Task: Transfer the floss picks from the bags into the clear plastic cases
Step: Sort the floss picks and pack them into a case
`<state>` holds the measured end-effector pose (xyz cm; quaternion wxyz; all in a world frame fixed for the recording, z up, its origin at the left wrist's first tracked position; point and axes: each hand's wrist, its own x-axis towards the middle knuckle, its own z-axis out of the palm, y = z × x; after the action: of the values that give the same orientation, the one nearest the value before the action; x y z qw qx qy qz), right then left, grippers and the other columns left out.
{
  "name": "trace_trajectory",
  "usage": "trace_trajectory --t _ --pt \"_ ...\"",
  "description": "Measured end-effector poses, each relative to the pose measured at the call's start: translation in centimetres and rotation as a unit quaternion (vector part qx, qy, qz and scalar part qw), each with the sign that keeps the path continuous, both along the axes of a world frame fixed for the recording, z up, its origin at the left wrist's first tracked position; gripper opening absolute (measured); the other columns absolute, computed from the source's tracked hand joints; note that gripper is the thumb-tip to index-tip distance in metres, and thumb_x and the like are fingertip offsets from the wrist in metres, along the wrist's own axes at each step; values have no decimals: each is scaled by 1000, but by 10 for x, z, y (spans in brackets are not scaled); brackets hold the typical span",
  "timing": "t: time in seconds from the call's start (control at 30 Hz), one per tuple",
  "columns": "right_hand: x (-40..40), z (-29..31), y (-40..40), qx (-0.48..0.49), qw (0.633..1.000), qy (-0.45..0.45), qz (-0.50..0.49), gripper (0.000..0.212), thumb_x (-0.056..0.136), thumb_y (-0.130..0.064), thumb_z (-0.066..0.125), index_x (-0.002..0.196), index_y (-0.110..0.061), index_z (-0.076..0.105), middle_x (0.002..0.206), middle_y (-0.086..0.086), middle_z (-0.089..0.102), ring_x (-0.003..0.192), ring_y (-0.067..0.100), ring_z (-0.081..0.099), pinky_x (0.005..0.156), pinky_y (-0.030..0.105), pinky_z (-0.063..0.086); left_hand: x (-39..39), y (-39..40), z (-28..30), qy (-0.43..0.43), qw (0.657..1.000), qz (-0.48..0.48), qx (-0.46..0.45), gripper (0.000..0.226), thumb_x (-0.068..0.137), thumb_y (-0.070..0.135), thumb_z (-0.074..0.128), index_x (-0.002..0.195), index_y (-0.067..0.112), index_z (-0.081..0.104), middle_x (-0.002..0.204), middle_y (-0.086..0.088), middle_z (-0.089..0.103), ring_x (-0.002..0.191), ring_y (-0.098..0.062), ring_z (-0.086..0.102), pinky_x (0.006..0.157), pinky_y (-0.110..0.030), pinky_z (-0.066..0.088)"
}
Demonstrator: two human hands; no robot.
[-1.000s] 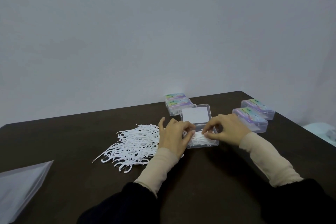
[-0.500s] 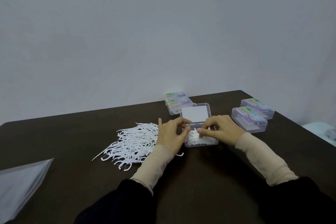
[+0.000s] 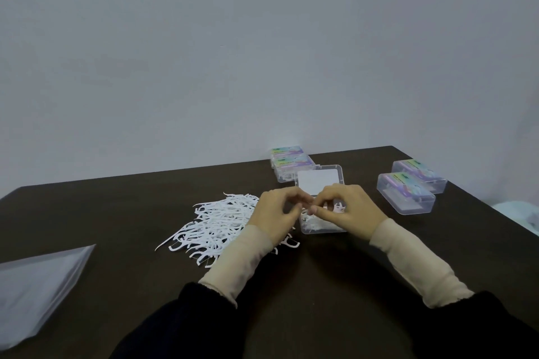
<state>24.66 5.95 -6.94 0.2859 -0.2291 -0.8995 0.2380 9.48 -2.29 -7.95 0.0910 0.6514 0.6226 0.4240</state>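
Two hands over the open clear case mid-table: my left hand and right hand meet above it, fingers curled, tips pinching white floss picks; exact grip too small to tell. Case lid lies open behind, some picks inside. Loose floss pick pile sits just left of my left hand. Four closed labelled cases: two stacked at the far edge, two on the right. Flat plastic bag near left. Dark brown table, plain grey-white wall behind.
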Motion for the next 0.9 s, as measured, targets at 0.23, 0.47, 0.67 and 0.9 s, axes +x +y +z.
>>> trace_trajectory --t 0.23,0.47,0.67,0.9 --pt "-35 -1 -32 42 998 -28 48 11 84 -15 62 91 -19 70 84 -1 66 78 9 56 74 21 46 -51 -42 18 68 998 -1 -18 24 84 2 58 91 21 71 86 14 69 86 6 61 80 -4 38" --pt "-69 3 -47 71 990 -118 13 32 87 -29 58 118 -21 56 118 -2 56 107 11 50 94 29 41 -120 -76 18 150 977 111 -108 20 84 21 66 101 31 68 102 15 61 94 -3 50 81 -19 36" --pt "-105 11 -43 26 967 -252 -18 63 80 -43 65 135 -21 42 135 1 49 123 20 46 102 39 40 -125 -78 13 145 965 82 -204 43 72 44 75 112 34 64 104 16 55 98 -5 49 89 -25 41" --pt "-117 7 -42 53 977 -204 -22 30 83 -23 66 112 -20 62 111 -1 64 99 15 60 90 35 49 -118 -74 14 163 963 118 -180 29 78 32 73 106 31 68 101 10 63 87 -6 55 78 -19 39"
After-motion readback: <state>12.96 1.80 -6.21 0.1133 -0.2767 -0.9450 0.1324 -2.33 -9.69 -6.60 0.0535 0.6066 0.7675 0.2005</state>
